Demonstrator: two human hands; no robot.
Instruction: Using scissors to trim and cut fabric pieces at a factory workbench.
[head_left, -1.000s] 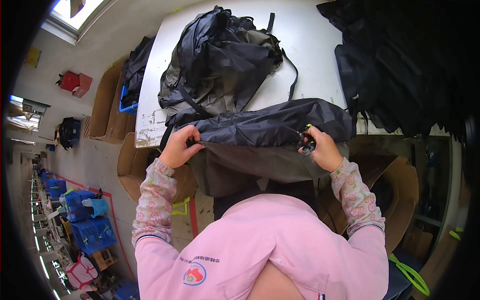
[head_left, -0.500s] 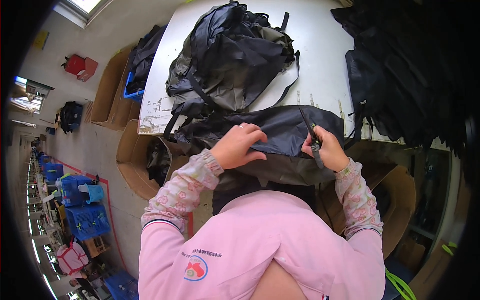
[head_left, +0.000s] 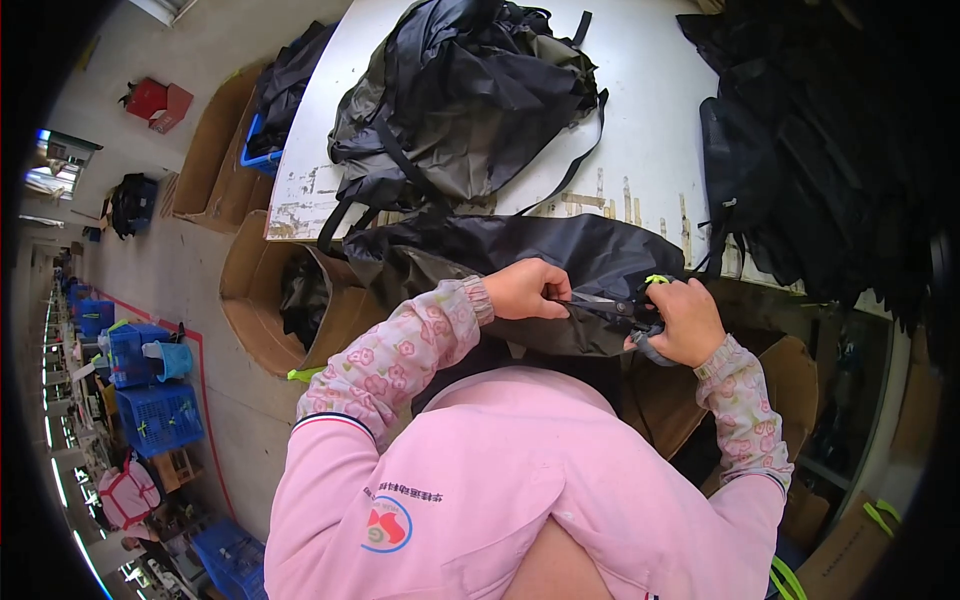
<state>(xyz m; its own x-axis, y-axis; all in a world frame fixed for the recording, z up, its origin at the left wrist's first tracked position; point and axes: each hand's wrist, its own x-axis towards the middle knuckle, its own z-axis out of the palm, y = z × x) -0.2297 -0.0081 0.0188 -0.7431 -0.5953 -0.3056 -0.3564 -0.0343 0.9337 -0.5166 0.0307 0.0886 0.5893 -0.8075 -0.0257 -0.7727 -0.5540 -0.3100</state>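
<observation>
A black coated-fabric bag (head_left: 540, 240) with a grey-brown side hangs over the table's near edge in front of me. My left hand (head_left: 525, 290) is closed in a pinch at the bag's near edge; what exactly lies between the fingertips is too small to see. My right hand (head_left: 688, 322) grips a pair of scissors (head_left: 598, 303) by the dark handles. Their blades point left and look parted, with the tips close to my left fingertips. A bit of yellow-green (head_left: 658, 280) shows by my right fingers.
On the white table (head_left: 655, 130) lies a pile of black bags (head_left: 465, 110) with straps. More dark bags (head_left: 800, 150) hang over the right side. Cardboard boxes (head_left: 245, 285) stand at the left, near a blue crate (head_left: 258, 148). Another carton (head_left: 790, 385) is below right.
My left hand has moved right and closed at the bag's edge. The scissors have swung from pointing up to pointing left, toward that hand. The bag's near edge is lifted.
</observation>
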